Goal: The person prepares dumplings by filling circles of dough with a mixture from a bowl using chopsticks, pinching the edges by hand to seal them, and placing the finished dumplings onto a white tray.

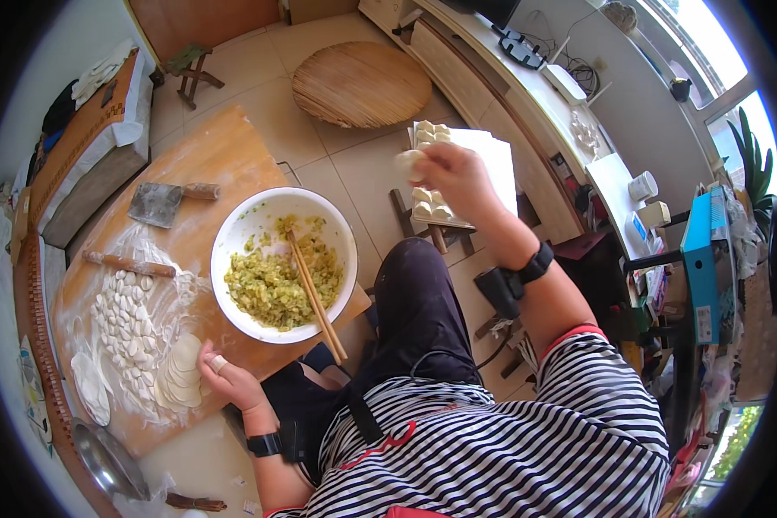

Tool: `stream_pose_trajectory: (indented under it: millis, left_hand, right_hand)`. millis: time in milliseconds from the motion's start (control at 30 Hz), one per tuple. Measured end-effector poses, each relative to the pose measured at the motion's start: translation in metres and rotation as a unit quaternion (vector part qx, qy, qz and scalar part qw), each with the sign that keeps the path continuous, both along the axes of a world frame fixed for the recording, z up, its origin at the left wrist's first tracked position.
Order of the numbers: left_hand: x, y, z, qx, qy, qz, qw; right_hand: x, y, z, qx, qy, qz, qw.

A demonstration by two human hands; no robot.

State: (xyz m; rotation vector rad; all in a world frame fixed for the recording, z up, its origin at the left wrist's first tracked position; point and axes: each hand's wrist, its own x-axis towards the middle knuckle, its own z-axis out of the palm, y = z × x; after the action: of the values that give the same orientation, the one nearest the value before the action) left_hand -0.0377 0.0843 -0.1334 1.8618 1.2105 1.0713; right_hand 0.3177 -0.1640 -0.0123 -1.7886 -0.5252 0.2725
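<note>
My right hand [459, 177] pinches a pale dumpling [408, 164] above a white board [489, 155] on a stool. Rows of finished dumplings [430, 131] sit along that board's left side. My left hand [231, 380], a white wrap round one finger, is at the right edge of a fanned stack of round dough wrappers [181, 371]. Its fingers look loosely apart, with nothing seen in them. Between my hands stands a white bowl [220, 298] of chopped green filling [272, 289]. Chopsticks [315, 298] lean in it, their ends past the rim.
On the floured wooden board [224, 164] lie a cleaver [157, 205], a rolling pin [129, 263] and many small dough pieces [125, 319]. A metal basin [108, 462] is at lower left. A round woven mat [363, 84] lies on the floor beyond, near a long cabinet [492, 104].
</note>
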Motion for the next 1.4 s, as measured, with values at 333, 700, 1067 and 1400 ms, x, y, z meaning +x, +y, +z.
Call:
stream_pose_trajectory:
  millis: [333,700,1067,1400]
  left_hand:
    - [0.010,0.003,-0.001,0.024,0.086,-0.008,0.996]
    - [0.017,-0.004,0.001,0.018,0.103,-0.003,0.995]
    - [0.013,0.008,0.012,-0.129,-0.209,0.071,0.967]
    - [-0.041,0.105,0.048,0.112,0.326,-0.027,0.938]
  right_hand:
    - [0.094,-0.130,-0.170,-0.351,-0.045,-0.144,0.924]
    - [0.100,-0.127,-0.202,-0.418,-0.110,-0.077,0.898]
    - [0.120,-0.151,-0.217,-0.259,-0.136,-0.100,0.951]
    - [-0.036,-0.007,-0.039,-0.101,-0.316,0.111,0.937]
